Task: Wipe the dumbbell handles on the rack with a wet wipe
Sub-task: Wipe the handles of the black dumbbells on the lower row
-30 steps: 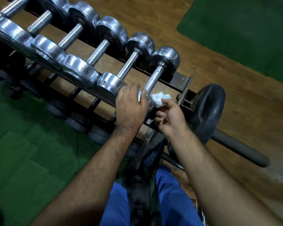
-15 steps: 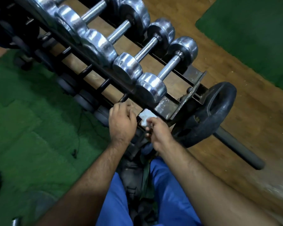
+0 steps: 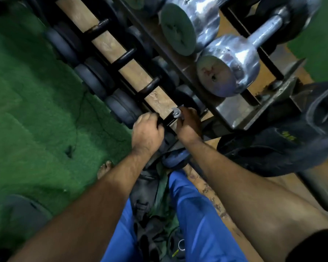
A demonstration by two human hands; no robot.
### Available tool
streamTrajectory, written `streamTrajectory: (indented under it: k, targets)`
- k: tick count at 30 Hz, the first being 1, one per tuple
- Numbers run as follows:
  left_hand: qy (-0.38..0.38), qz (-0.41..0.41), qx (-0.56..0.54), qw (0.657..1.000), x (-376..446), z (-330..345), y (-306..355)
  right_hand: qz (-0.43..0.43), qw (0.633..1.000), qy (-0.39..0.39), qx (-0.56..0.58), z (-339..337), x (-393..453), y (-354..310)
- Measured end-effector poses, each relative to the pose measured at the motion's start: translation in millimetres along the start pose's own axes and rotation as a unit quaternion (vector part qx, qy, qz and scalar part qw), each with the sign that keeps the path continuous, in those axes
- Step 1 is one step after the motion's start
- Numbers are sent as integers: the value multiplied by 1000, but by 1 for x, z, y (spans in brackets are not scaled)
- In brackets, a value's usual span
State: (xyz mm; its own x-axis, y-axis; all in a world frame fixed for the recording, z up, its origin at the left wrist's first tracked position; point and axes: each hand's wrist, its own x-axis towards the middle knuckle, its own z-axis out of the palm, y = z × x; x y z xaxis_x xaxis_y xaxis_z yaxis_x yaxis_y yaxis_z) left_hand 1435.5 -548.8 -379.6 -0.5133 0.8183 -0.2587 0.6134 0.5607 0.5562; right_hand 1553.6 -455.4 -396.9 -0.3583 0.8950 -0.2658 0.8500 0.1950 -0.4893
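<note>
where right hand (image 3: 187, 123) curls, wipe (image 3: 176, 112) shows above.

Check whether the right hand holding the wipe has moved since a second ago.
Yes. The right hand with the wet wipe has dropped from the end chrome dumbbell on the top tier to a lower-tier black dumbbell handle.

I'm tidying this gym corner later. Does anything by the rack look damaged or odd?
Yes. The green turf left of the lower-tier dumbbells has a crack-like tear and a small dark hole. The wooden floor strip by the person's knee shows dark blotches.
</note>
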Motion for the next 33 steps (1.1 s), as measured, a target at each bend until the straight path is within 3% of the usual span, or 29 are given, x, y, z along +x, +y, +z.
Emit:
streamTrajectory:
  k: [4, 7, 11, 15, 19, 23, 27, 33]
  targets:
    - [-14, 4, 14, 1000, 14, 19, 2, 5, 992, 4, -126, 9, 19, 5]
    - [-13, 6, 10, 1000, 18, 31, 2, -18, 987, 18, -159, 14, 28, 14]
    - [7, 0, 25, 1000, 15, 42, 1, 9, 988, 45, -148, 23, 28, 22]
    - [20, 12, 45, 999, 8, 53, -2, -16, 994, 7, -105, 28, 28, 27]
    - [34, 18, 47, 998, 8, 58, -7, 12, 995, 16, -99, 35, 32, 30]
    - [48, 19, 54, 997, 8, 62, -7, -125, 957, 71, -252, 38, 30, 43]
    - [71, 30, 63, 995, 7, 67, -11, -150, 932, 106, -314, 43, 35, 55]
    - [69, 42, 76, 994, 10, 68, -14, -188, 960, -64, -196, 46, 24, 51]
